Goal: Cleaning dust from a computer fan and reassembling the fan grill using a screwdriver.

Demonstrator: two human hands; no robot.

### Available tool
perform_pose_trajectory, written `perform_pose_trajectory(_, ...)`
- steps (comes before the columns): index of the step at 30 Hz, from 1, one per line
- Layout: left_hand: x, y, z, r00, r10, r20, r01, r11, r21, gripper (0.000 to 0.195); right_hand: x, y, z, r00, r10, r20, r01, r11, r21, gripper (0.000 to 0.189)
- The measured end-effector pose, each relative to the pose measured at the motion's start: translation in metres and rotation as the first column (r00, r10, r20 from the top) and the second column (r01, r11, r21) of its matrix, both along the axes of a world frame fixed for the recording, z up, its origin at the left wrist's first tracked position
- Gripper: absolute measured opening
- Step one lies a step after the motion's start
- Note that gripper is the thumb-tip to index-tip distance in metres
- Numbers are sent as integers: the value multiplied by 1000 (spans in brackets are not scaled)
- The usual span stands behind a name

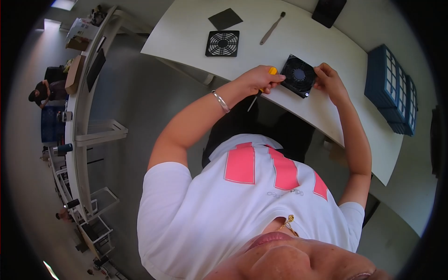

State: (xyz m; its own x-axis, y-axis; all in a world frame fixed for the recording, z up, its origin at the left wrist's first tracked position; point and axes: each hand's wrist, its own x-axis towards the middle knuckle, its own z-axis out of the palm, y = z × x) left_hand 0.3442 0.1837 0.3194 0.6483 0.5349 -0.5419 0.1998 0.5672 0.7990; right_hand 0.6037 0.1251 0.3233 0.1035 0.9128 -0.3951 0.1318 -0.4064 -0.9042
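A square black cooling fan (298, 74) rests near the front edge of the white table, turned at an angle. A silvery screw head shows at its near corner. My left hand (265, 79) is closed around a screwdriver (273, 71) with a yellow and black handle, its shaft pointing down past the table edge. The thumb of that hand touches the fan's left edge. On the opposite side, my right hand (328, 81) pinches the fan's right edge between thumb and fingers. Part of the screwdriver handle is hidden by my fingers.
A black plastic fan guard (222, 43) and a dark filter sheet (225, 19) lie at the table's left. Beyond the fan are a toothbrush (273, 28) and a black flat object (329, 12). Blue storage bins (381, 82) stand right. Another person (43, 93) is far left, behind a bench.
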Motion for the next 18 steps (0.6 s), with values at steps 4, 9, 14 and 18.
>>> perform_pose_trajectory(4,10,-6,-5,1000,1,-16,0,1000,24,23,6,2,-3,999,20,30,-21,999,25,22)
perform_pose_trajectory(9,10,-19,-1,998,-14,-63,25,985,169,28,8,16,4,976,148,158,-163,983,88,23)
perform_pose_trajectory(14,7,-19,7,992,-11,-123,20,998,68,31,5,19,-9,973,133,189,-170,966,196,25)
perform_pose_trajectory(18,4,-16,5,995,-22,-101,28,998,58,28,6,16,-14,977,89,195,-137,959,247,27)
